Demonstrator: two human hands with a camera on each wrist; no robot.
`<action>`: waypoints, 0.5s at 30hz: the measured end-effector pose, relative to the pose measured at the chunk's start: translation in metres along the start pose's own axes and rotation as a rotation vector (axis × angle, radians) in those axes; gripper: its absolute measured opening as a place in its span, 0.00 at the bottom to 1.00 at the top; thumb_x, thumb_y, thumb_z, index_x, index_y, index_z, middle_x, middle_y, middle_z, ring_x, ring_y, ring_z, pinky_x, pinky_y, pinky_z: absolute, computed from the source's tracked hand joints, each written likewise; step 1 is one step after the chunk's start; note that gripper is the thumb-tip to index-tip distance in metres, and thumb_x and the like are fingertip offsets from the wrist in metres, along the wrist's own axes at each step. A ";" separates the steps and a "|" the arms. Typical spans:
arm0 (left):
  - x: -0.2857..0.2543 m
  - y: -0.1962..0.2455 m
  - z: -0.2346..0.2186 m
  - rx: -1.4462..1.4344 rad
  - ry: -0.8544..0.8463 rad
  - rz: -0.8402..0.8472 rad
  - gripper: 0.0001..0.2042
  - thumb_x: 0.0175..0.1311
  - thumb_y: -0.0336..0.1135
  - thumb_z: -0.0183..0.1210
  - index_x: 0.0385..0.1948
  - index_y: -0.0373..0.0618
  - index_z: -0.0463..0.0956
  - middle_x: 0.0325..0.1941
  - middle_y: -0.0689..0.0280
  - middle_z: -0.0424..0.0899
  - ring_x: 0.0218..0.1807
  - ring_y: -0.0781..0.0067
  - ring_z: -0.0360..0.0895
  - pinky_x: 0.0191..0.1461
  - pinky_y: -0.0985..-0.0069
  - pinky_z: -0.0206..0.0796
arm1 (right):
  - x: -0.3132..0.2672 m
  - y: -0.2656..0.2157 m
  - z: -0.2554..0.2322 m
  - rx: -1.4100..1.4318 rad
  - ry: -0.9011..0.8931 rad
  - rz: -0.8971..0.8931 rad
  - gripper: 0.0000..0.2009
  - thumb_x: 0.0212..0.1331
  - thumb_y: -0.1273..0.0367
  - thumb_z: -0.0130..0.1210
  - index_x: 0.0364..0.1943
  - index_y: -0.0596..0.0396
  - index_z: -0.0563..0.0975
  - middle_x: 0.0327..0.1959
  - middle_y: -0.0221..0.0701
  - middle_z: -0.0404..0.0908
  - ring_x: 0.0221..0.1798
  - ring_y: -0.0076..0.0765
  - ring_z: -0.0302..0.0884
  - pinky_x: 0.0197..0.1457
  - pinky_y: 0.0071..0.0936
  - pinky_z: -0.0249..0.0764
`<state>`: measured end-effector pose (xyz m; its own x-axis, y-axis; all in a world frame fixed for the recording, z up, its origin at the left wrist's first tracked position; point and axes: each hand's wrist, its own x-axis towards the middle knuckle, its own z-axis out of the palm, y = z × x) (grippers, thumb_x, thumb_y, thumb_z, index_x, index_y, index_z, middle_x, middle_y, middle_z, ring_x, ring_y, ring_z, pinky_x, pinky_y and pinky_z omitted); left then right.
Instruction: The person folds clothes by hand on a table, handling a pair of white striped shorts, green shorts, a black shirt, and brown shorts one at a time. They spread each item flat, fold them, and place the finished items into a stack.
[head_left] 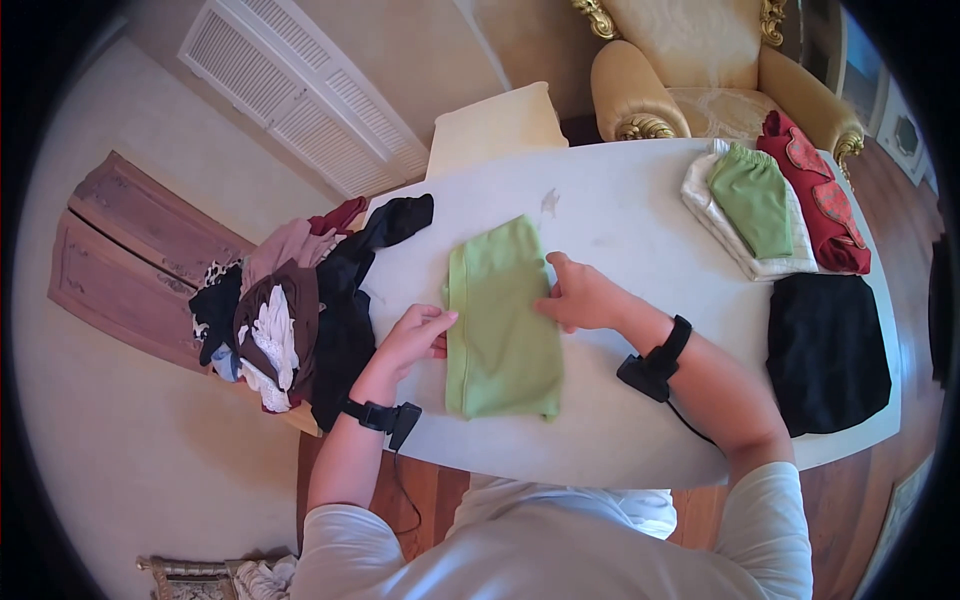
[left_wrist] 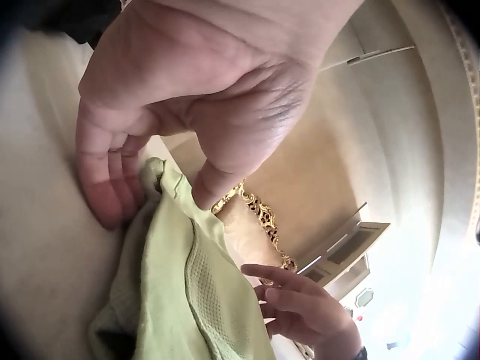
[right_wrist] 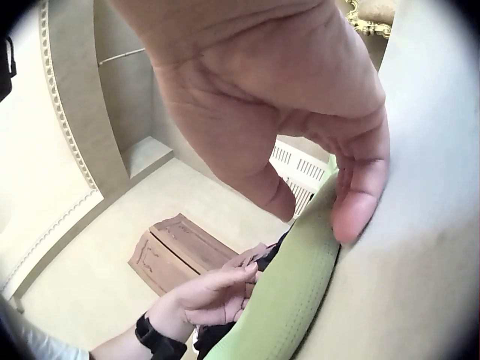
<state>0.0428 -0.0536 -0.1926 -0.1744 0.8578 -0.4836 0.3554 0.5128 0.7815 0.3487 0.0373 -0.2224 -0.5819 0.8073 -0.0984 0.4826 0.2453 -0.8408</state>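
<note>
A folded light-green garment [head_left: 505, 325] lies on the white table in front of me, its long seamed band along the left edge. My left hand [head_left: 412, 335] holds that edge, thumb on top; in the left wrist view the fingers [left_wrist: 112, 187] reach down behind the cloth. On the opposite side, my right hand [head_left: 588, 293] is at the right edge, its thumb tip over the cloth. The right wrist view shows its fingertips [right_wrist: 352, 217] right beside the green cloth [right_wrist: 292, 292], with a gap between thumb and fingers.
A loose heap of dark, pink and white clothes [head_left: 285, 310] is on the left. At the right lie green elastic-waisted bottoms [head_left: 750, 200] on a white quilted piece [head_left: 705, 200], a red garment [head_left: 820, 200] and a folded black garment [head_left: 828, 355]. A gold armchair [head_left: 640, 90] stands beyond.
</note>
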 end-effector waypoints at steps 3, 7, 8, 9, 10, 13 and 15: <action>0.015 -0.002 0.001 -0.031 -0.160 0.001 0.31 0.72 0.48 0.68 0.66 0.34 0.70 0.54 0.60 0.85 0.53 0.70 0.85 0.57 0.68 0.80 | -0.002 -0.005 -0.002 0.107 -0.010 0.039 0.44 0.60 0.66 0.66 0.73 0.79 0.54 0.34 0.42 0.85 0.26 0.40 0.85 0.35 0.31 0.83; 0.017 0.011 0.012 -0.115 -0.240 0.035 0.24 0.75 0.42 0.64 0.65 0.38 0.74 0.61 0.62 0.85 0.58 0.70 0.85 0.63 0.66 0.77 | 0.002 -0.003 -0.008 0.375 0.013 0.123 0.46 0.59 0.71 0.68 0.76 0.76 0.51 0.41 0.44 0.84 0.36 0.40 0.87 0.40 0.33 0.87; 0.022 0.014 0.012 -0.200 -0.268 0.076 0.23 0.76 0.40 0.63 0.66 0.38 0.74 0.61 0.61 0.85 0.59 0.68 0.85 0.64 0.65 0.77 | 0.005 0.001 -0.009 0.469 0.025 0.141 0.47 0.59 0.73 0.68 0.77 0.75 0.50 0.43 0.44 0.83 0.38 0.40 0.88 0.41 0.35 0.88; 0.030 0.014 0.013 -0.288 -0.297 0.115 0.22 0.77 0.39 0.61 0.66 0.37 0.74 0.61 0.60 0.85 0.60 0.67 0.85 0.65 0.64 0.77 | 0.008 0.006 -0.011 0.531 0.049 0.151 0.48 0.59 0.73 0.69 0.77 0.73 0.49 0.45 0.45 0.83 0.40 0.41 0.87 0.42 0.36 0.88; 0.038 0.016 0.015 -0.376 -0.327 0.154 0.21 0.78 0.37 0.60 0.66 0.37 0.74 0.61 0.60 0.85 0.61 0.66 0.85 0.66 0.63 0.77 | 0.010 0.010 -0.013 0.592 0.073 0.161 0.48 0.59 0.73 0.69 0.78 0.72 0.48 0.47 0.45 0.82 0.42 0.42 0.87 0.43 0.38 0.89; 0.064 0.027 0.020 -0.530 -0.410 0.151 0.19 0.79 0.34 0.57 0.66 0.36 0.74 0.63 0.57 0.85 0.63 0.62 0.84 0.69 0.59 0.76 | 0.012 0.020 -0.022 0.738 0.131 0.187 0.50 0.60 0.72 0.70 0.80 0.68 0.46 0.50 0.47 0.81 0.44 0.43 0.87 0.45 0.41 0.89; 0.085 0.027 0.028 -0.607 -0.425 0.160 0.19 0.79 0.35 0.56 0.66 0.35 0.73 0.64 0.56 0.84 0.63 0.61 0.84 0.69 0.59 0.76 | 0.013 0.024 -0.029 0.772 0.173 0.203 0.50 0.62 0.71 0.69 0.80 0.67 0.45 0.50 0.46 0.81 0.44 0.42 0.87 0.44 0.39 0.88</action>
<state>0.0637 0.0326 -0.2236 0.2494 0.8988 -0.3604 -0.2432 0.4184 0.8751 0.3713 0.0695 -0.2289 -0.3921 0.8832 -0.2574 -0.0567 -0.3025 -0.9515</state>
